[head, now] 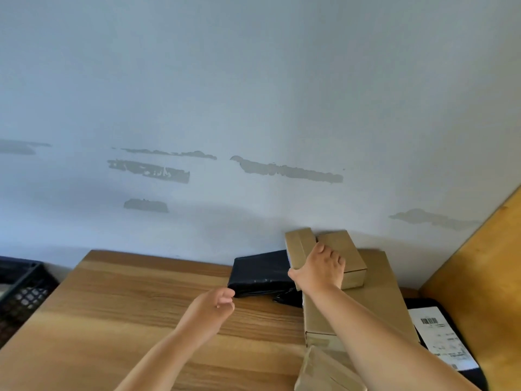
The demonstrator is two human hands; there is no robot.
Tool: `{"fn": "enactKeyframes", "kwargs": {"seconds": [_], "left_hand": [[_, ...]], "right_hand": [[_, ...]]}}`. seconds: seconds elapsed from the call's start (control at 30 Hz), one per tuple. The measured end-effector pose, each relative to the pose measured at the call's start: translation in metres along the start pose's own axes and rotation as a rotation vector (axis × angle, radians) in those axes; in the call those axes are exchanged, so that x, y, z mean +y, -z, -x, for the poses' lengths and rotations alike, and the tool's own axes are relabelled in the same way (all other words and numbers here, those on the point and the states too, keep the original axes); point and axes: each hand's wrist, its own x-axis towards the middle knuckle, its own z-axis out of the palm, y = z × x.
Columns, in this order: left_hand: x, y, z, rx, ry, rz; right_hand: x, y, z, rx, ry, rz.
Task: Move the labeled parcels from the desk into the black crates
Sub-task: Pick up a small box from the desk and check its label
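Note:
My right hand (321, 270) grips a small cardboard box (301, 244) that leans against the wall on top of a long flat cardboard box (386, 300). A second small cardboard box (345, 255) sits right beside it under my fingers. A black plastic mailer (259, 273) lies on the wooden desk (127, 306) by the wall. My left hand (214, 303) hovers at the mailer's near left corner, fingers curled with nothing in them. A black crate (19, 286) stands at the left, past the desk's edge.
Another black mailer with a white barcode label (439, 337) lies at the right beside a wooden side panel (479, 277). A further cardboard parcel (318, 371) sits at the desk's near edge. A pale wall with peeled patches stands close behind the desk.

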Motion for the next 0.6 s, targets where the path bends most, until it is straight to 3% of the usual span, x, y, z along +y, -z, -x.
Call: {"fn": "enactKeyframes", "kwargs": {"seconds": [0.2, 0.37, 0.6], "left_hand": [[0.013, 0.019, 0.007, 0.007, -0.042, 0.024], [0.046, 0.040, 0.010, 0.092, -0.119, 0.068], [0.090, 0.085, 0.030, 0.276, -0.318, 0.116]], "right_hand": [[0.000, 0.023, 0.017, -0.031, 0.014, -0.327], [0.003, 0.072, 0.036, -0.234, 0.038, -0.987], [0.003, 0.138, 0.050, -0.305, 0.192, -1.228]]}}
